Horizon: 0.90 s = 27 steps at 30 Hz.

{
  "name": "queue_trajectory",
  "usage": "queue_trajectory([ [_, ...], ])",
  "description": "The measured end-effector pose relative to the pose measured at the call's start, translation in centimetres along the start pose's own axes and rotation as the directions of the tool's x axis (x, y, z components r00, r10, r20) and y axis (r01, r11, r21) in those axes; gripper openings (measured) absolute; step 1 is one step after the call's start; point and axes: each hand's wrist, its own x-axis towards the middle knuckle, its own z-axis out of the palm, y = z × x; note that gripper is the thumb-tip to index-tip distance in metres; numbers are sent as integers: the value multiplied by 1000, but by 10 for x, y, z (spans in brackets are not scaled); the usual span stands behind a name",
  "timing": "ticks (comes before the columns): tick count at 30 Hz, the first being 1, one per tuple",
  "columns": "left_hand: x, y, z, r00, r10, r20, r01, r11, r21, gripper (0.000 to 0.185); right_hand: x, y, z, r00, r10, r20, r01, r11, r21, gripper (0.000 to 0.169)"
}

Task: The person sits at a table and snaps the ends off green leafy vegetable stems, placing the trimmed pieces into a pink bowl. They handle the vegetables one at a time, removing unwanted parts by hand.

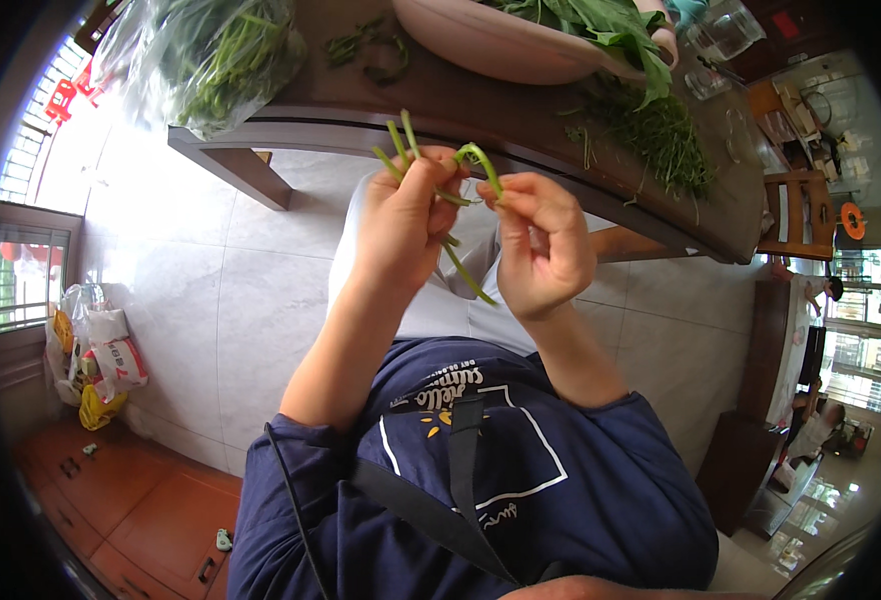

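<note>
My left hand (410,214) grips several thin green vegetable stems (463,270), whose cut ends stick out above and below the fist. Between both hands arches one bent green stem (478,156). Its near end is pinched by thumb and forefinger of my right hand (545,236); the other end runs to the left thumb. Both hands are raised over my lap, just in front of the edge of a dark wooden table (485,124). On that table, a pale pink basin (500,41) holds green leaves (598,22).
A clear plastic bag of greens (223,75) lies at the table's left end. Thin stem scraps (658,142) are heaped on the right, near a glass jar (725,34). Plastic bags (107,352) sit on the floor at left. Other people (812,431) are in the background.
</note>
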Motion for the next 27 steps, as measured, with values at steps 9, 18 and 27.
queue_trajectory([
  [9, -9, 8, 5, 743, 529, 410, -570, 179, 802, 10, 58, -16, -40, 898, 254, 359, -214, 966, -147, 20],
  [18, -10, 2, 5, 738, 529, 418, -613, 267, 744, 8, 47, -13, -26, 938, 95, 333, -45, 987, -156, 15],
  [27, -9, 2, -7, 978, -13, 208, -49, 956, 290, 10, 19, -3, -12, 956, 247, 159, -274, 946, 175, 13],
])
